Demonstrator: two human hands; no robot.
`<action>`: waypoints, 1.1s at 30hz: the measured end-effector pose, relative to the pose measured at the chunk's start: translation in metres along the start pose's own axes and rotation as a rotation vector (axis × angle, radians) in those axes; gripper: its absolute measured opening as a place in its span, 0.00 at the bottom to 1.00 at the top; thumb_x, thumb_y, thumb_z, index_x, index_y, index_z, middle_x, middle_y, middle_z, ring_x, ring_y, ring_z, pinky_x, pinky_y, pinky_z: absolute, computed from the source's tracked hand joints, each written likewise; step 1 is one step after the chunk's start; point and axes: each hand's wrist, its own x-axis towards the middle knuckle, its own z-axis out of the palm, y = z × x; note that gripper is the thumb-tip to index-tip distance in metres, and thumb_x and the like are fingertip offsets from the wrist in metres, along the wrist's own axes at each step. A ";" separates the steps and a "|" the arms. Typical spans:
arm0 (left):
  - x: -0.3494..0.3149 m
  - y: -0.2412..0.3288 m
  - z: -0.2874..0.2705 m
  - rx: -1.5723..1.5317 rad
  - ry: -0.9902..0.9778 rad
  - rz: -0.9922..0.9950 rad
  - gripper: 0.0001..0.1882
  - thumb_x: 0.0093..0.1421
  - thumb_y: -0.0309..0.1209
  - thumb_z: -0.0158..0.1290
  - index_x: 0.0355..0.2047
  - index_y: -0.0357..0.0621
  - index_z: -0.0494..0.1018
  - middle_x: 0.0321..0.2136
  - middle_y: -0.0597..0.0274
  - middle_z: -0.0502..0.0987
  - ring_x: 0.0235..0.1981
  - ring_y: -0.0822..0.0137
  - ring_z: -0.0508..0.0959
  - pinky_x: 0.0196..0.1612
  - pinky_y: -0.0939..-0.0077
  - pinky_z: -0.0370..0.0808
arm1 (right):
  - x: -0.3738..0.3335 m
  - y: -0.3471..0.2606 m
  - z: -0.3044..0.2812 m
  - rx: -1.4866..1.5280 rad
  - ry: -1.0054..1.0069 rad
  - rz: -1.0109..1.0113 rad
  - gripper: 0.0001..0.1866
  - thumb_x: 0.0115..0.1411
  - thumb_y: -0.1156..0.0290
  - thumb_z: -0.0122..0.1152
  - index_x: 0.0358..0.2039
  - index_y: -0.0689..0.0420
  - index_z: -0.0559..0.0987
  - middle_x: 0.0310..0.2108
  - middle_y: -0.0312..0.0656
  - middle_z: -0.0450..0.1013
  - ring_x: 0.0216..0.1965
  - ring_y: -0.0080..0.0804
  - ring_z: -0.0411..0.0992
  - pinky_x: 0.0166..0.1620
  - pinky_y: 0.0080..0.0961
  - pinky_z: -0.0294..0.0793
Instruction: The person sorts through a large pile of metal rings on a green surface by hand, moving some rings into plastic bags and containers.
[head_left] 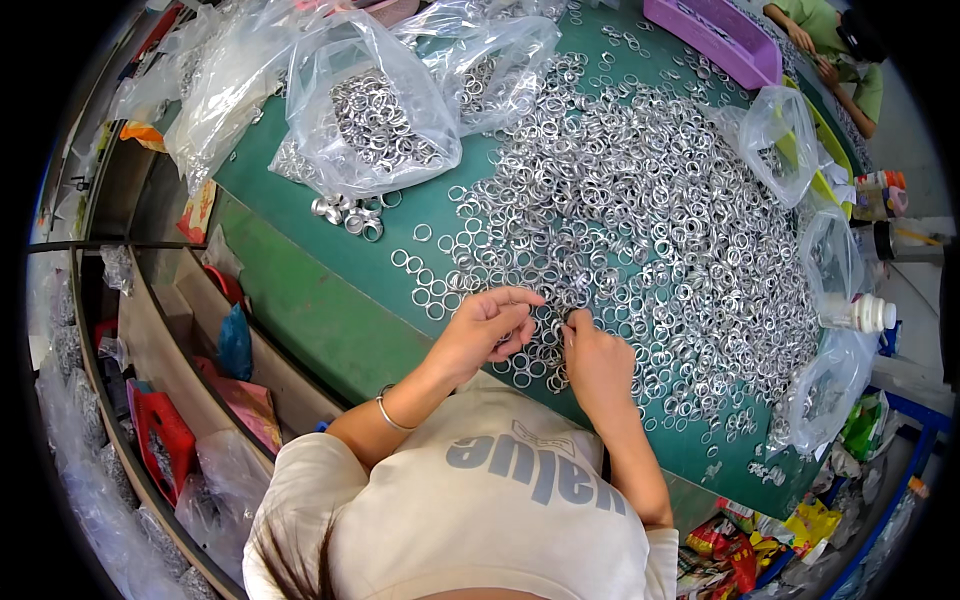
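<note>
A broad heap of silver metal rings (640, 190) covers much of the green table (330, 240) in front of me. My left hand (490, 325) is over the near edge of the heap; its index finger stretches out and the other fingers curl loosely, with no ring visible in them. Beside it, my right hand (598, 362) is closed, thumb and fingertips pressed together low over the rings. Whatever those fingertips hold is too small to make out. A few loose rings lie flat to the left of my left hand.
Clear plastic bags (375, 120) of rings stand at the back left, with thicker rings (355, 215) in front. A purple basket (715, 40) is at the far right. A white bottle (873, 314) is by the right edge. Another person (835, 50) works at the far right corner.
</note>
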 end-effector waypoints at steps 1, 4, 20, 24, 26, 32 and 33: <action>0.000 0.000 -0.002 0.006 -0.012 -0.008 0.11 0.64 0.28 0.43 0.45 0.38 0.69 0.21 0.65 0.70 0.15 0.81 0.61 0.15 0.89 0.54 | -0.001 0.003 -0.003 0.129 0.009 0.007 0.06 0.57 0.70 0.56 0.33 0.57 0.71 0.15 0.45 0.71 0.17 0.45 0.72 0.21 0.37 0.68; 0.000 -0.001 -0.002 -0.001 -0.035 -0.086 0.13 0.64 0.30 0.44 0.45 0.35 0.70 0.27 0.59 0.75 0.20 0.76 0.71 0.18 0.87 0.66 | -0.004 0.010 -0.018 0.594 0.042 0.028 0.04 0.56 0.75 0.56 0.32 0.59 0.71 0.18 0.45 0.73 0.20 0.44 0.73 0.22 0.33 0.68; -0.008 -0.009 0.005 0.361 0.030 0.122 0.12 0.63 0.32 0.47 0.33 0.38 0.77 0.14 0.70 0.68 0.15 0.80 0.63 0.17 0.87 0.57 | 0.000 -0.013 0.002 -0.126 0.042 0.026 0.08 0.57 0.64 0.56 0.32 0.54 0.71 0.15 0.45 0.72 0.17 0.44 0.72 0.20 0.36 0.68; -0.003 -0.003 0.005 0.857 0.201 0.405 0.08 0.60 0.28 0.51 0.31 0.37 0.77 0.16 0.68 0.71 0.15 0.80 0.63 0.18 0.83 0.60 | 0.002 -0.011 0.001 -0.089 0.021 0.004 0.07 0.56 0.68 0.57 0.27 0.56 0.71 0.16 0.44 0.73 0.18 0.40 0.74 0.21 0.32 0.70; 0.003 -0.002 0.005 1.033 0.271 0.531 0.06 0.58 0.27 0.53 0.32 0.37 0.77 0.17 0.67 0.73 0.15 0.79 0.64 0.18 0.82 0.61 | 0.003 -0.002 -0.004 0.147 0.033 -0.021 0.05 0.57 0.72 0.56 0.26 0.58 0.71 0.16 0.43 0.73 0.17 0.35 0.74 0.21 0.27 0.69; 0.016 -0.004 0.005 0.527 0.007 0.211 0.13 0.62 0.34 0.49 0.31 0.36 0.76 0.21 0.60 0.77 0.15 0.72 0.70 0.17 0.79 0.65 | -0.011 0.020 -0.032 1.518 -0.195 0.323 0.03 0.60 0.77 0.52 0.32 0.62 0.73 0.21 0.39 0.72 0.14 0.16 0.61 0.17 0.12 0.57; 0.017 -0.008 0.002 0.242 -0.136 -0.046 0.16 0.63 0.37 0.47 0.32 0.36 0.76 0.23 0.57 0.77 0.16 0.70 0.72 0.17 0.79 0.67 | -0.012 0.020 -0.030 1.507 -0.173 0.287 0.02 0.60 0.78 0.51 0.32 0.63 0.73 0.22 0.40 0.72 0.14 0.16 0.62 0.17 0.12 0.57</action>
